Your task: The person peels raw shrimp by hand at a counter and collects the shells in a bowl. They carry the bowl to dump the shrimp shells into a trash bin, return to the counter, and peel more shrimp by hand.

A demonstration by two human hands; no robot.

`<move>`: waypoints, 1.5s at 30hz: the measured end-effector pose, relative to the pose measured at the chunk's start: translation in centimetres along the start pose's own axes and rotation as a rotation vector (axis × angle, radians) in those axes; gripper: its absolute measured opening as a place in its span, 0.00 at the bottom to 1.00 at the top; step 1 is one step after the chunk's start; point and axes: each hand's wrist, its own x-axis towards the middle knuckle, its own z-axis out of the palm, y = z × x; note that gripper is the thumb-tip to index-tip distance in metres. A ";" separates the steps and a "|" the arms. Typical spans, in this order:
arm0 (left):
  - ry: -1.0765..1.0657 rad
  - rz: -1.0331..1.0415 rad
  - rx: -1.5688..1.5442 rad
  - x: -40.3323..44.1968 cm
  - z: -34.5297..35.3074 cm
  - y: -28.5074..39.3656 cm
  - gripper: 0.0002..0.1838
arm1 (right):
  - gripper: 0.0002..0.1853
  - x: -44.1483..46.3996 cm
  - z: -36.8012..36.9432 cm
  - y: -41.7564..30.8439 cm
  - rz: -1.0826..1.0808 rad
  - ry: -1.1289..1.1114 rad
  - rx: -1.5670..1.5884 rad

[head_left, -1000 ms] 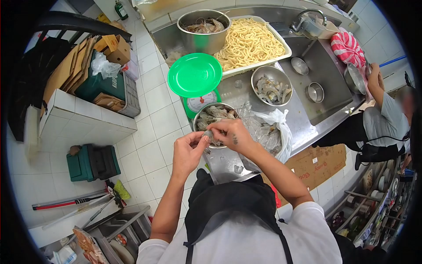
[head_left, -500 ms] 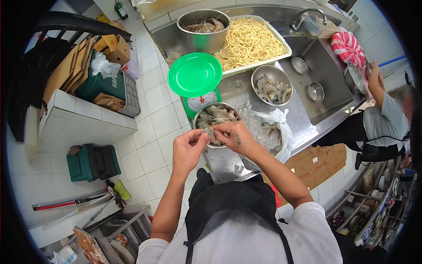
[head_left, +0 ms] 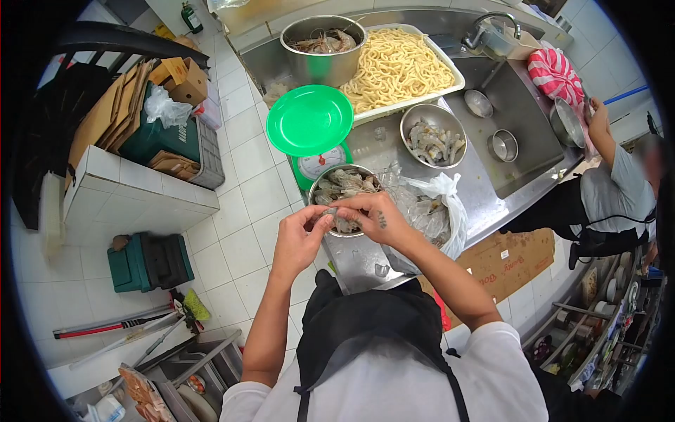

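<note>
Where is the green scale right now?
In the head view, the green scale sits left of centre, between the shrimp bowl by the left hand and the tall metal pot.

Bright, bowed view, dark corners.
Glare streaks the counter (head_left: 484, 205) beside the sink (head_left: 524, 119); shelves (head_left: 598, 316) below it seem soft.

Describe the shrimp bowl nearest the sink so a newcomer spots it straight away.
Find the sink, then the counter to its left. There, beside the noodle tray, sits a steel bowl of shrimp. It's shallower than the pot, and farther from the green scale than the other bowl.
</note>
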 end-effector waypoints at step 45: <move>0.146 0.064 -0.302 2.9 0.6 -2.0 0.12 | 0.07 1.6 -1.4 -0.6 0.123 0.125 -0.036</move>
